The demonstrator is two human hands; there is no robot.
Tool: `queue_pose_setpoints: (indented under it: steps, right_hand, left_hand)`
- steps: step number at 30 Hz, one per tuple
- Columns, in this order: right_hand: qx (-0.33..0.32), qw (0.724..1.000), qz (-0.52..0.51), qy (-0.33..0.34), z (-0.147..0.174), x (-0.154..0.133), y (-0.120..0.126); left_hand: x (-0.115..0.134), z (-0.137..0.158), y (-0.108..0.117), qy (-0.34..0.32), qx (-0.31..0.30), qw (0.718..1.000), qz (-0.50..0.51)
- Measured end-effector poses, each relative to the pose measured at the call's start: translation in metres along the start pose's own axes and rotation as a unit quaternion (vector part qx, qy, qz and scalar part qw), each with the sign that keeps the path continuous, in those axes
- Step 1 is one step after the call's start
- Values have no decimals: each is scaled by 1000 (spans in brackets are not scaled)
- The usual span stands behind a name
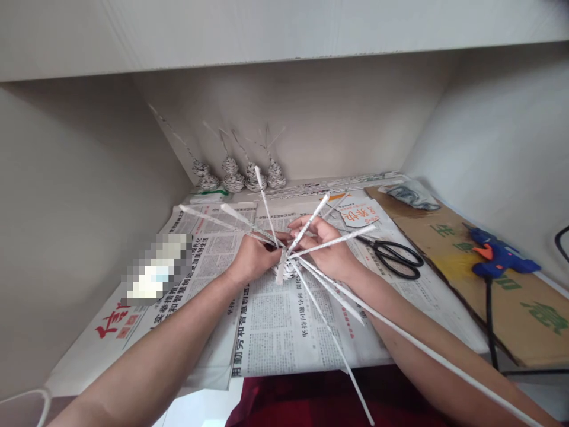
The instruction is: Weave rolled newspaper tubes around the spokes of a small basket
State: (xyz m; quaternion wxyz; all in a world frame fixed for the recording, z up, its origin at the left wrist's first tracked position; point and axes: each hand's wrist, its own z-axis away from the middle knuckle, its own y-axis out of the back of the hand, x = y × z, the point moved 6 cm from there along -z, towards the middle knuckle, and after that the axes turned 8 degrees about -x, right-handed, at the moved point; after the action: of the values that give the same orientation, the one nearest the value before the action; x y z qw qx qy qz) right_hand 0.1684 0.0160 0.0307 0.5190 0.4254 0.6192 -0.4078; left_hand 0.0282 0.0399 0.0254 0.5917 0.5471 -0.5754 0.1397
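A small piece woven from rolled newspaper tubes point(291, 271) sits low over the newspaper in front of me, with several long paper tubes point(269, 207) fanning out from its top. My left hand point(254, 256) grips it from the left, fingers curled and partly hidden behind the tubes. On the other side my right hand point(326, 246) bends its fingers and thumb around a paper tube at the top of the weave; its exact contact is partly covered. One very long tube point(413, 341) runs from the weave across my right forearm to the lower right.
Newspaper sheets point(262, 332) cover the table. Black-handled scissors point(395, 259) lie right of my hands. A blue glue gun point(502, 261) with a black cord rests on cardboard point(462, 237). Several woven gourd shapes point(231, 175) stand at the back, near loose paper tubes point(329, 185). A shelf point(284, 32) overhangs.
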Motion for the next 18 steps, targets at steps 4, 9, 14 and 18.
queue_pose_setpoints:
  steps: [4,9,14,18]
  right_hand:
    - [18,1000,-7,-14,0,4,6]
    - [51,998,-3,-30,-4,11,11]
    - [35,996,69,34,-4,-6,16]
    - [-30,977,193,91,-2,-16,15]
  left_hand:
    - [2,2,4,-29,26,999,-5]
    - [12,4,6,-62,35,997,-17]
    - [15,5,12,-58,80,994,-43]
    - [8,5,17,-8,120,992,-29]
